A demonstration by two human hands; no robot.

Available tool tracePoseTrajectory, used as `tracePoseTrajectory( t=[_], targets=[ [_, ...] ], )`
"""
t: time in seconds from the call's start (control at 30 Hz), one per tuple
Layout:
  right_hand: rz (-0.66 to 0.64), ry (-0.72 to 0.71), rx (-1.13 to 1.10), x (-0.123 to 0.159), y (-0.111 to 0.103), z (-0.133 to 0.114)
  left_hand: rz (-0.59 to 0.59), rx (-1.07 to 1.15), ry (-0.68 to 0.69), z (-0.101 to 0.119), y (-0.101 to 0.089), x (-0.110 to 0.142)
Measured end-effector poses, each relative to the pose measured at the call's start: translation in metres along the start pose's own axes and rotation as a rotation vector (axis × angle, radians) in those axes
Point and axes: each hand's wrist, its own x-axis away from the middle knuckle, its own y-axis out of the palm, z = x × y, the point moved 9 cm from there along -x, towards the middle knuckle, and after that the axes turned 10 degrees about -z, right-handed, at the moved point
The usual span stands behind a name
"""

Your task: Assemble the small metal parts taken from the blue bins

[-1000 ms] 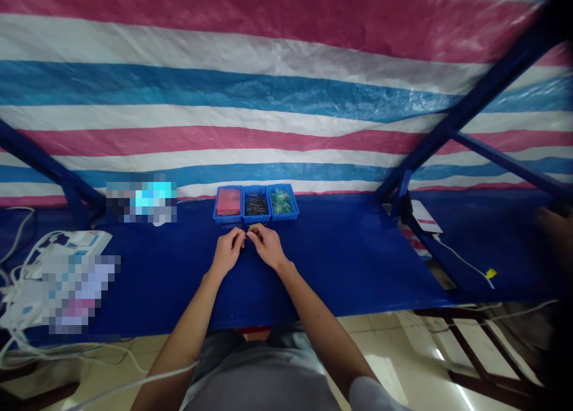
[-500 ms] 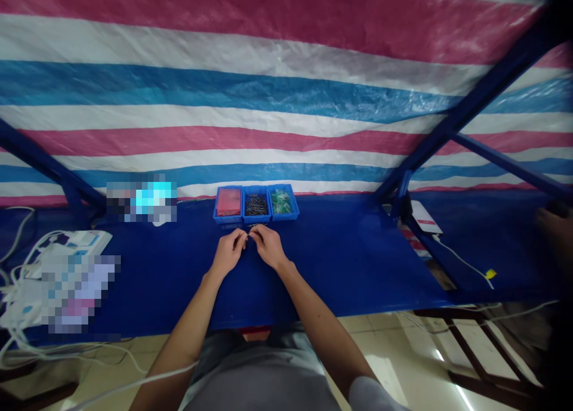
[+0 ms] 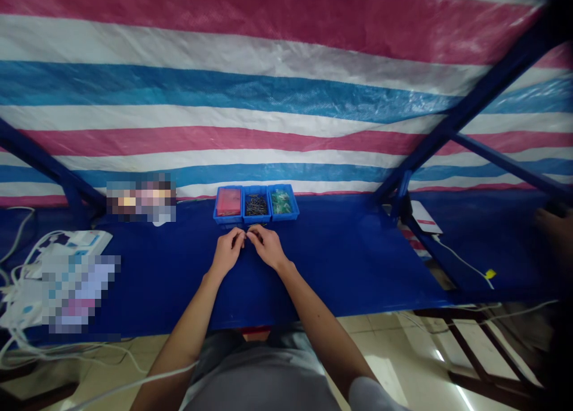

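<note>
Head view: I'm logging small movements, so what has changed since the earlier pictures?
The fingertips of the left hand and right hand have shifted only slightly; whether they took or released anything is too small to tell. The pixelated patch at the back left has turned from bright cyan to darker, pinkish tones. The three blue bins and white phone stayed put.

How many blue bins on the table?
3, in a row beyond the left hand and right hand: left bin with red pieces, middle bin with dark slender parts, right bin with green pieces. No others visible.
</note>
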Motion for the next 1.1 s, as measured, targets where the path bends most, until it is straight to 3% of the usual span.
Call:
tracePoseTrajectory(
  t=[0.17,0.8,1.1],
  targets=[
    [0.015,-0.082,-0.047,0.001,-0.001,-0.006,0.013,0.025,-0.012,-0.002,-0.001,0.000],
    [-0.033,0.040,0.148,-0.002,0.007,0.008,-0.061,-0.058,0.035,0.007,0.006,0.000],
    [-0.013,-0.037,-0.011,0.001,0.000,-0.005,0.028,0.024,-0.011,-0.001,-0.002,0.001]
  ],
)
